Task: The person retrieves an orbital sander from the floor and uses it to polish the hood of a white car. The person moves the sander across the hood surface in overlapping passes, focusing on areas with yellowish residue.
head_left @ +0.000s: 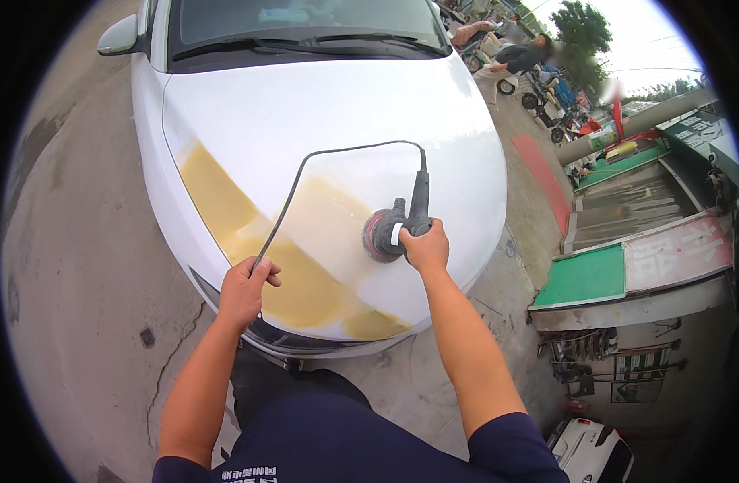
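Observation:
My right hand grips the head of a black orbital sander. Its round, reddish-edged pad rests against the white car hood, right of the middle. Between the fingers of my left hand is the sander's black power cord, which loops up over the hood and back to the tool's handle. A tan filler patch spreads over the hood's front and left part. Beside the sander that patch fades to a pale, dusty area. The pad's underside is hidden.
Wipers lie at the windshield's base, and a side mirror juts out at far left. Beyond the car's right side, a person is near parked scooters. A green and pink sign board and another white car are at right.

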Available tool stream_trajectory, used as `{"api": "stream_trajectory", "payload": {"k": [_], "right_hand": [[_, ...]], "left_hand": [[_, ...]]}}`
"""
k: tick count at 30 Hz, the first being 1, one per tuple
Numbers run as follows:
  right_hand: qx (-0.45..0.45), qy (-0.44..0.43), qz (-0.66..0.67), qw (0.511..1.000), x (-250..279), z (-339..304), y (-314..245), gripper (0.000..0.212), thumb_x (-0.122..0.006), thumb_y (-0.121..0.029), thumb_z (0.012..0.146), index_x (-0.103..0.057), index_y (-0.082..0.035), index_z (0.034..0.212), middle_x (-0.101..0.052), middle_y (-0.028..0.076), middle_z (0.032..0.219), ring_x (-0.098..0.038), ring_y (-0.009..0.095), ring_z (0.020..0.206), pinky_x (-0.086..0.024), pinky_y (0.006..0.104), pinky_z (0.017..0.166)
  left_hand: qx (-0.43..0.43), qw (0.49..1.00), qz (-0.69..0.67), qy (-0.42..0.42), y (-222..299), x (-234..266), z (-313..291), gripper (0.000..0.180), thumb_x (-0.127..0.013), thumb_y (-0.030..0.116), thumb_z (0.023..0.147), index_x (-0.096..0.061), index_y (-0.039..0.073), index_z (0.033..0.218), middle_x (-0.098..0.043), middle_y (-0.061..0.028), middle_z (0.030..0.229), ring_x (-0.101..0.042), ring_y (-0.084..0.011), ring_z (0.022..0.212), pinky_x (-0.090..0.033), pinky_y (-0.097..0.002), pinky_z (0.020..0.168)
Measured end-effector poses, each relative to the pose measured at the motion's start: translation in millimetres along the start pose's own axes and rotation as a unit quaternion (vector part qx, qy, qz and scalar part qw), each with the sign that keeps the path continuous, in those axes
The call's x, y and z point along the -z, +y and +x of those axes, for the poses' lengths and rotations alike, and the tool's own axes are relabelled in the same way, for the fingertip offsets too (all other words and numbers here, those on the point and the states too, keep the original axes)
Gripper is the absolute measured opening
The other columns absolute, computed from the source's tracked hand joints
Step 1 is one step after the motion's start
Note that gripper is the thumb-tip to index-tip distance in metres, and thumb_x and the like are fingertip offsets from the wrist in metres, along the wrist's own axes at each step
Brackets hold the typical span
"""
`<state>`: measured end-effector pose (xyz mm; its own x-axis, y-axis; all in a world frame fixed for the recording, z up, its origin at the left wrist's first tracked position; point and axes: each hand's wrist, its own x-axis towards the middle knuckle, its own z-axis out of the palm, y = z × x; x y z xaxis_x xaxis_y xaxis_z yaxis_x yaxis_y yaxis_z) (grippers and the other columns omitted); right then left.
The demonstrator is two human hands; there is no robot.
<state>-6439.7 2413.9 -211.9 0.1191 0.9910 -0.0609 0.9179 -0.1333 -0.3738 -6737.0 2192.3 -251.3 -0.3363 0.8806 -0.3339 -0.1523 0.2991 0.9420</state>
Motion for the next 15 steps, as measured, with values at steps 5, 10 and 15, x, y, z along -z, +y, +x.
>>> {"api": "stream_trajectory", "payload": {"k": [5,10,15], "right_hand": [[-0.009,-0.016,0.020,1.000,13,-8,28,0.073,-0.080,-0.044,0.079,-0.056,-0.001,0.132,-0.068,0.017,0.123,-0.069,0.034,0.113,-0.056,0.0456,0.095],[0.038,-0.017,0.020,0.999,15,-10,25,0.076,-0.080,-0.041,0.077,-0.055,0.000,0.136,-0.069,0.019,0.125,-0.069,0.035,0.113,-0.057,0.0451,0.095],[0.087,-0.048,-0.011,0.995,9,-3,-20,0.076,-0.080,-0.044,0.079,-0.055,-0.001,0.137,-0.068,0.018,0.125,-0.069,0.035,0.113,-0.057,0.0454,0.095]], "left_hand": [[0.002,1.000,0.028,0.007,-10,-17,-26,0.037,-0.056,0.030,0.109,-0.073,-0.002,0.100,-0.074,-0.0063,0.083,-0.065,-0.0140,0.084,-0.049,-0.0313,0.088],[0.019,0.999,0.028,0.033,-27,-16,-40,0.036,-0.057,0.029,0.109,-0.073,-0.001,0.099,-0.074,-0.0057,0.081,-0.064,-0.0130,0.081,-0.049,-0.0305,0.083],[-0.036,0.996,-0.009,0.079,-44,-7,-51,0.035,-0.057,0.029,0.109,-0.073,0.000,0.098,-0.073,-0.0051,0.080,-0.057,-0.0081,0.071,-0.046,-0.0268,0.068]]}}
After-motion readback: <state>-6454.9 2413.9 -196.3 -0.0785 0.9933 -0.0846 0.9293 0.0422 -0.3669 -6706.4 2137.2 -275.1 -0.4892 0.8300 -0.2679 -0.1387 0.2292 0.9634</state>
